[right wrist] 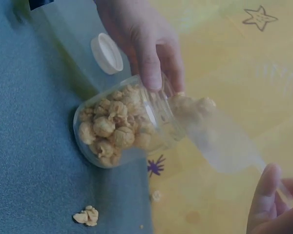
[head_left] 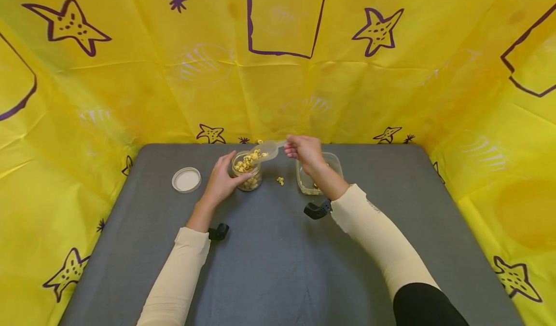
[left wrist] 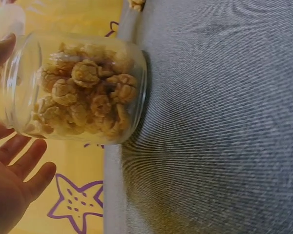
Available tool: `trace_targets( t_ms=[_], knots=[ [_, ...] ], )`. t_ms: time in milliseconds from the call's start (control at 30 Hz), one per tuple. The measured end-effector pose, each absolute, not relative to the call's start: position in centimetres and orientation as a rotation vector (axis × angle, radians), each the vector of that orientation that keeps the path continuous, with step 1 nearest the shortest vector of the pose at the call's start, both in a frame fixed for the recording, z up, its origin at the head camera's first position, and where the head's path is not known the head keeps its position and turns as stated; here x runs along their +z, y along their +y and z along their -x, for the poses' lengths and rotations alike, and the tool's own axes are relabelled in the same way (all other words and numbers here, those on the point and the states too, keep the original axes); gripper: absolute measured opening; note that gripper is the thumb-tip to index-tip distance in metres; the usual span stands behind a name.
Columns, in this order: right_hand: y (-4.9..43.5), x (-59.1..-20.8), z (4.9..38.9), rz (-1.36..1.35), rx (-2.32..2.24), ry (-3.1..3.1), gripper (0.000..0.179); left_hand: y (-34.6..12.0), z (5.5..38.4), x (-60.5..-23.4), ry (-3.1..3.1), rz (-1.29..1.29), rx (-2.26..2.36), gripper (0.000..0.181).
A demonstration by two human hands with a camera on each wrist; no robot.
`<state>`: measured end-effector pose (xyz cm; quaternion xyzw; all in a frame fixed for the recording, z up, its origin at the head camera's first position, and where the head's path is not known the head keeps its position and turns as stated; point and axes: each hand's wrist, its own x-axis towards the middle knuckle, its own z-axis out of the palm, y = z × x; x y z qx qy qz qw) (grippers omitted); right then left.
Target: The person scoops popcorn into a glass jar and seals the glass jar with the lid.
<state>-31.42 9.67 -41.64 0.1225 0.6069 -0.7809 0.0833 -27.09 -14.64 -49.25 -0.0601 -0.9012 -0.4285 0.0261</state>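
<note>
My left hand (head_left: 220,181) holds a clear jar (left wrist: 129,63) near its mouth, thumb on one side and fingers on the other. The jar stands upright on the table with popcorn (right wrist: 115,124) heaped inside. In the head view my right hand (head_left: 307,155) pinches the handle of a translucent plastic scoop (head_left: 270,150). The scoop tilts down toward the left, its front edge over the jar's mouth. More popcorn (right wrist: 198,107) lies in its bowl, right at the opening. Below my right forearm, a clear square container (head_left: 333,160) with some popcorn in it is partly hidden.
A white round lid (head_left: 187,180) lies left of the jar. One loose popcorn piece (head_left: 280,181) rests between jar and container, another (head_left: 259,142) by the back edge. Yellow patterned cloth (head_left: 278,99) rises behind and beside the grey table (head_left: 269,268).
</note>
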Motion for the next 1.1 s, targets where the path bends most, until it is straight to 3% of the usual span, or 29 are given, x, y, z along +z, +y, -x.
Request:
trace_targets(
  t_ms=[300, 767, 900, 1100],
  knots=[
    [7.8, -40.4, 30.8, -0.135, -2.208, 2.190, 0.026, -14.7, 27.0, -49.7, -2.764, 0.175, -1.342, 0.091],
    [5.7, -39.5, 29.3, 0.652, -1.566, 2.958, 0.020, -14.7, 27.1, -49.9, -2.752, 0.183, -1.350, 0.089],
    [5.9, -39.3, 29.3, 0.677, -1.564, 2.960, 0.020, -14.8, 27.2, -49.9, -2.743, 0.182, -1.354, 0.089],
    [7.0, -38.9, 29.7, 0.503, -1.789, 2.762, 0.022, -14.7, 27.2, -49.9, -2.758, 0.174, -1.369, 0.090]
  ],
)
